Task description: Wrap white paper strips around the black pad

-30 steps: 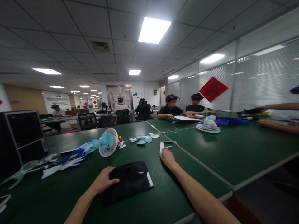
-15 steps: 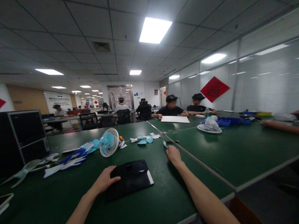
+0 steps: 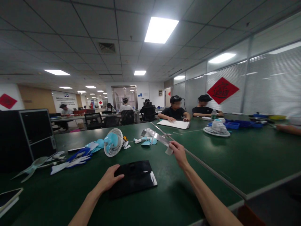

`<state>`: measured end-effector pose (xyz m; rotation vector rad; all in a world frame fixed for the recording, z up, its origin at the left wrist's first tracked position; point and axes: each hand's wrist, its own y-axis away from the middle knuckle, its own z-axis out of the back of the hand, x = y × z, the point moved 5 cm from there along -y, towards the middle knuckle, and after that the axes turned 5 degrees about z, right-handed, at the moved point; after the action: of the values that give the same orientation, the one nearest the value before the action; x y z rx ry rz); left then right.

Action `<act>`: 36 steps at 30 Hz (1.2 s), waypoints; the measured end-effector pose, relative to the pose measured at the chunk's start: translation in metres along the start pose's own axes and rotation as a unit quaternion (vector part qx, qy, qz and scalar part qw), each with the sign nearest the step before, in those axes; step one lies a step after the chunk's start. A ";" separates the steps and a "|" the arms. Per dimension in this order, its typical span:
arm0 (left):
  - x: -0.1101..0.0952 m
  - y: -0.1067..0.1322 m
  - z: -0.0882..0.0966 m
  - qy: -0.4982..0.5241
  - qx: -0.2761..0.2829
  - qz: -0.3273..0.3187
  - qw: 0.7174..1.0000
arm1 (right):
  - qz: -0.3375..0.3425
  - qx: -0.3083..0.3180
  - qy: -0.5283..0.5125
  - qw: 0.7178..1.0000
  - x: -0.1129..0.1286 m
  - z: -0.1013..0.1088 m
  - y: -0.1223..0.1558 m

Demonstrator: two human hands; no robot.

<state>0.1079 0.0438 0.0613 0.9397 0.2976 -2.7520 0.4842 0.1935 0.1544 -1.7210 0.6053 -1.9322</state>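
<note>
I have a flat black folder (image 3: 135,177) right in front of me on the green table (image 3: 174,201). My left hand (image 3: 111,178) lies on its left end, thumb spread away from the other fingers, not curled round it. A bit of white shows at the folder's 3 o'clock end.

My right hand (image 3: 178,153) pinches one end of a shiny, see-through strip (image 3: 155,137). Let the folder be the middle of a clock: the strip is up at 1 o'clock, and its loose end points toward 10. From where I look, it crosses in front of some light blue fan blades (image 3: 145,143).

At 11 o'clock is a little fan with a white cage (image 3: 119,142). Blue and white gloves (image 3: 70,164) lie at 10 o'clock, with a black computer tower (image 3: 37,133) past them. At 1 o'clock, far across, another person (image 3: 177,113) touches a white board (image 3: 172,124).
</note>
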 end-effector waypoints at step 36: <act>-0.040 0.044 0.017 0.149 0.253 0.081 0.952 | -0.187 0.456 -0.038 0.869 -0.016 -0.092 0.081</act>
<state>0.1411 0.0028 0.0936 1.4311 -0.4488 -2.5685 0.3992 0.1406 0.0825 -1.2957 -0.6581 -1.8856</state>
